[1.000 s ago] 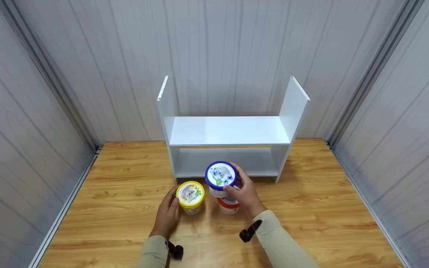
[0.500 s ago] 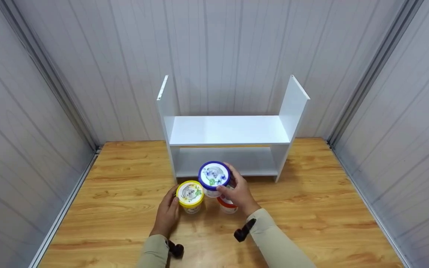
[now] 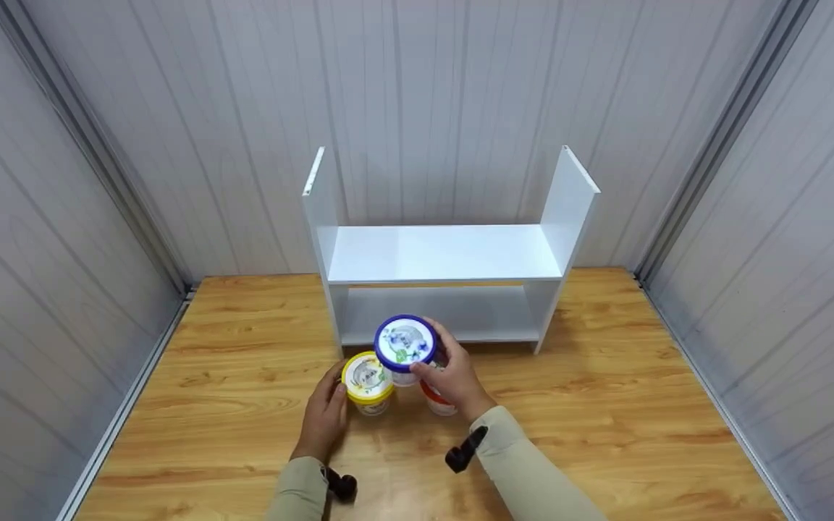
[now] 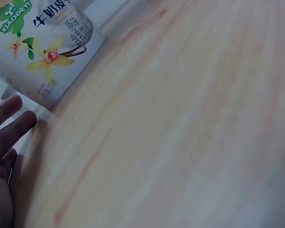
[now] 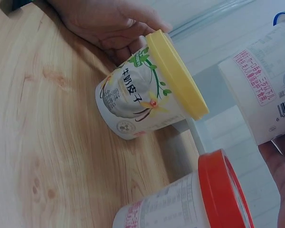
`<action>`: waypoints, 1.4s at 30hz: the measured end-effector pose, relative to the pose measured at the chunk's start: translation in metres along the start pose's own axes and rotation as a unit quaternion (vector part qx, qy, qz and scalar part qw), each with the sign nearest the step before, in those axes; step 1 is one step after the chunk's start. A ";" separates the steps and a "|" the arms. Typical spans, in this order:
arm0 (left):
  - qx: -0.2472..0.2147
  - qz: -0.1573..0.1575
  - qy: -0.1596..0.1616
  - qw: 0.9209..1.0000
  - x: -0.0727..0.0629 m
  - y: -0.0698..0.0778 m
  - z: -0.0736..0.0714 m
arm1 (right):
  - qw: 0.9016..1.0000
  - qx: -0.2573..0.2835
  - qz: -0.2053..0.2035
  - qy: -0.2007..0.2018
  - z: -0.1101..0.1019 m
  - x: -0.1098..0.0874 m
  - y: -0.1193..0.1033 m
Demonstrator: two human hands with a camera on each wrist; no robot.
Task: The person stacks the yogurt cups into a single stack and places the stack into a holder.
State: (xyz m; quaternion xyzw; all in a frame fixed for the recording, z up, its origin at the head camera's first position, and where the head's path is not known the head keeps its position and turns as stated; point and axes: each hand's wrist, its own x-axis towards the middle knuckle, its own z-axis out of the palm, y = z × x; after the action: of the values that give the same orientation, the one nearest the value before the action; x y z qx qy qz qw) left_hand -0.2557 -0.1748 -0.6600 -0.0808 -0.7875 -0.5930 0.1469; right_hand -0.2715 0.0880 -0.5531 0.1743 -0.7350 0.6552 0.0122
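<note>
My right hand grips a blue-lidded yogurt cup, thumb on the near side of its lid. The cup is held above the table, and its white, barcoded side shows in the right wrist view. My left hand holds a yellow-lidded yogurt cup from its left side. That cup stands on the table, its vanilla-flower print facing the left wrist camera. A red-lidded cup stands upright to its right, partly hidden beneath my right hand; its red lid is plain in the right wrist view.
Behind the cups stands a white two-tier shelf with tall side panels, its lower board close to the hands. Wood-grain table lies all around. Pale panelled walls close in the back and both sides.
My right hand has carried the blue-lidded cup leftward, so it now overlaps the yellow lid's edge in the head view. The left hand and its cup have stayed put.
</note>
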 end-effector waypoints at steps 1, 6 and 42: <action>0.002 0.002 0.001 1.000 0.000 -0.001 0.000 | 1.000 0.000 0.001 0.001 0.001 0.000 -0.001; 0.005 0.009 -0.001 1.000 -0.001 0.000 0.000 | 1.000 -0.010 0.007 0.005 0.005 0.000 -0.002; -0.004 0.012 -0.004 1.000 -0.007 0.042 -0.008 | 0.999 0.018 0.009 -0.039 0.036 0.006 0.001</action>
State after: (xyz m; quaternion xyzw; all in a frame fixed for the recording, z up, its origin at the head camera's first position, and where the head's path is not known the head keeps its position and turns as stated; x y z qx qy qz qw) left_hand -0.2354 -0.1704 -0.6219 -0.0935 -0.7846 -0.5942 0.1504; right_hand -0.2702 0.0520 -0.5577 0.1935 -0.7244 0.6611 -0.0256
